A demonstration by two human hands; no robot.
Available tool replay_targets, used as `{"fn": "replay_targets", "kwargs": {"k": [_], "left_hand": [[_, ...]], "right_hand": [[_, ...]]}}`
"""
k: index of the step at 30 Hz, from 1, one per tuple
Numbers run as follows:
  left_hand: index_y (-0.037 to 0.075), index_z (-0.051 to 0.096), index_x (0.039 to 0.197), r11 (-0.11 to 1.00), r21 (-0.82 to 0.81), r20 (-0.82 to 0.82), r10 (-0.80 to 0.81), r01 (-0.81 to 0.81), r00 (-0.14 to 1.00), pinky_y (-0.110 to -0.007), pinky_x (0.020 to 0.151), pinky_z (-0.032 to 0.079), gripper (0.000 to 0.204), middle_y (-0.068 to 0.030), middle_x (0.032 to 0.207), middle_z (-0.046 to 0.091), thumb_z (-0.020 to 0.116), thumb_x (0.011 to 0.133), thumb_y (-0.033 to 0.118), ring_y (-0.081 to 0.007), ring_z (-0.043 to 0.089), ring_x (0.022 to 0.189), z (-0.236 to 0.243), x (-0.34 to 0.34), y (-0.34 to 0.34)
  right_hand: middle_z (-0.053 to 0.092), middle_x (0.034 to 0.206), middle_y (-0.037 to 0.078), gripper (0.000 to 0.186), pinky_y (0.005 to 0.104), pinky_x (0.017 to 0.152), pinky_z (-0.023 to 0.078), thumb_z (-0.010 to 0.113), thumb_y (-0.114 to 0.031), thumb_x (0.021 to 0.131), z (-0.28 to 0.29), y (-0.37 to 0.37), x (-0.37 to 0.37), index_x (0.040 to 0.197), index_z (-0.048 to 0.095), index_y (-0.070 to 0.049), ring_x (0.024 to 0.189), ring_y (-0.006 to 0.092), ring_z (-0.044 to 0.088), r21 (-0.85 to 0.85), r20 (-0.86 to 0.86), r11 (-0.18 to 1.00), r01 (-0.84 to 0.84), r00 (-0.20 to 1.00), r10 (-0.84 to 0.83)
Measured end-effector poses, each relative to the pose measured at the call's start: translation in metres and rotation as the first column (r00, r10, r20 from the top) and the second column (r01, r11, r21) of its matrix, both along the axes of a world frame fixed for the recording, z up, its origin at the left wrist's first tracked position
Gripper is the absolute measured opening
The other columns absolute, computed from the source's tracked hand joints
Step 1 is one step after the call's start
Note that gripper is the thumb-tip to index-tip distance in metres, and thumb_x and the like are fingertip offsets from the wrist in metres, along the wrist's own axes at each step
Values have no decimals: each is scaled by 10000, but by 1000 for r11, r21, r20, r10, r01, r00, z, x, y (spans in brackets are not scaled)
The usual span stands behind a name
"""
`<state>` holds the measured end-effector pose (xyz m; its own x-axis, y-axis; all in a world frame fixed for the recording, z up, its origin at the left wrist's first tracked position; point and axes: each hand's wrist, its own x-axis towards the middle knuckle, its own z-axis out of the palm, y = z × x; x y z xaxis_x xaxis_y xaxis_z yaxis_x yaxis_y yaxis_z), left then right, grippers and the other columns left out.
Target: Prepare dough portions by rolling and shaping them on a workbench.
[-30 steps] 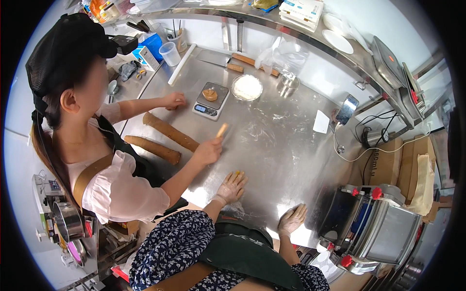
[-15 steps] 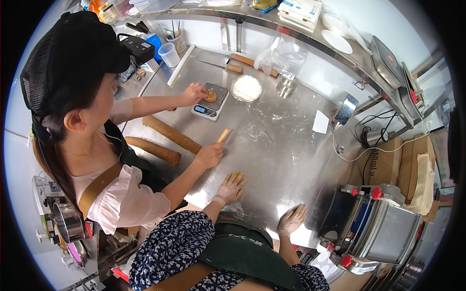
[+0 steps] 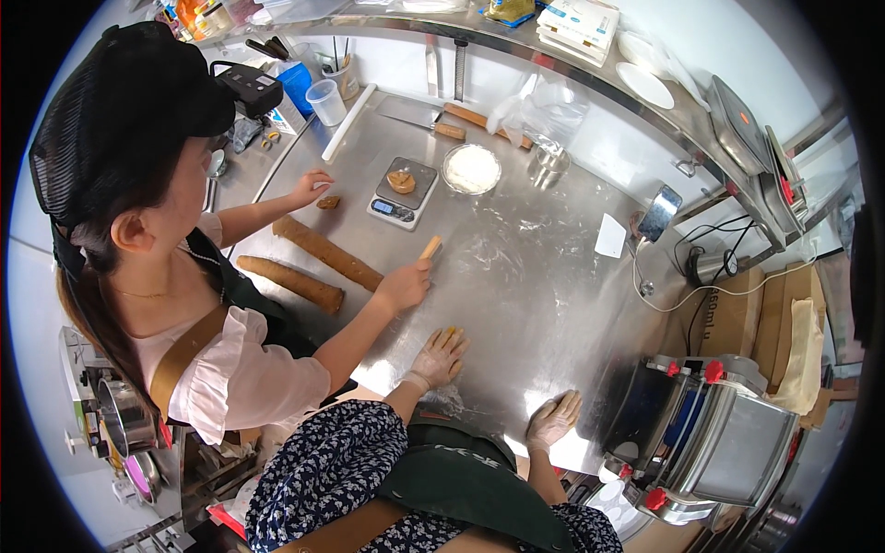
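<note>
Brown dough roll [image 3: 327,255] lies aslant, left of the frame's centre, on the steel bench [image 3: 535,304], with a second dough roll [image 3: 290,283] just below it. Below the centre, the gloved left hand [image 3: 438,358] rests on the bench, its grip wide, fingers stretched out. Lower and further right, the gloved right hand [image 3: 555,421] lies at the bench's near edge, its grip wide too. Close to the rolls, a co-worker's right hand [image 3: 403,286] holds a pale handle [image 3: 430,247]; their left hand [image 3: 312,186] is near a small dough piece [image 3: 328,202]. Toward the upper centre, a scale [image 3: 398,212] bears a dough lump [image 3: 401,182].
</note>
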<state>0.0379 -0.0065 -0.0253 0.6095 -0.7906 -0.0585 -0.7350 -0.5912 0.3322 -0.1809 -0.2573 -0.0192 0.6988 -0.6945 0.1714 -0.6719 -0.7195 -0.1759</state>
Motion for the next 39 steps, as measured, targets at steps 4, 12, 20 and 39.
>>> {"fn": "replay_targets", "kwargs": {"k": [4, 12, 20, 39], "left_hand": [[82, 411, 1470, 999, -46, 10, 9, -9, 1000, -517, 1204, 200, 590, -204, 1532, 369, 524, 937, 309, -376, 316, 1437, -2, 0, 0], [90, 373, 1497, 1000, 14, 16, -4, 4, 1000, -508, 1211, 181, 599, -173, 1553, 344, 487, 967, 344, -359, 300, 1445, -2, 0, -2], [73, 459, 1435, 951, -279, -66, 120, -133, 991, -457, 1128, 348, 583, -172, 1404, 502, 607, 903, 258, -337, 440, 1323, 3, 1, -59], [-21, 391, 1487, 410, 356, 363, 767, -839, 529, -394, 1131, 331, 1073, -154, 1532, 418, 613, 785, 761, -279, 414, 1387, 85, 378, -54]], "right_hand": [[380, 1536, 220, 561, 521, 1175, 236, 458, -236, 982, 1, 0, 1, 1490, 363, -19, 1418, 419, 332, 2, 13, 1000, 1, 1000, -1], [376, 1539, 225, 574, 512, 1190, 220, 460, -242, 968, 2, -1, 1, 1486, 375, -10, 1429, 411, 323, 28, -3, 999, 17, 1000, -17], [377, 1540, 224, 582, 506, 1194, 218, 451, -255, 963, 0, 0, -1, 1487, 379, -11, 1431, 403, 328, 4, -29, 1000, 16, 999, -16], [370, 1541, 215, 595, 533, 1179, 233, 439, -217, 967, 3, -2, 8, 1513, 323, -13, 1425, 418, 331, -14, -42, 1000, -4, 999, 3]]}}
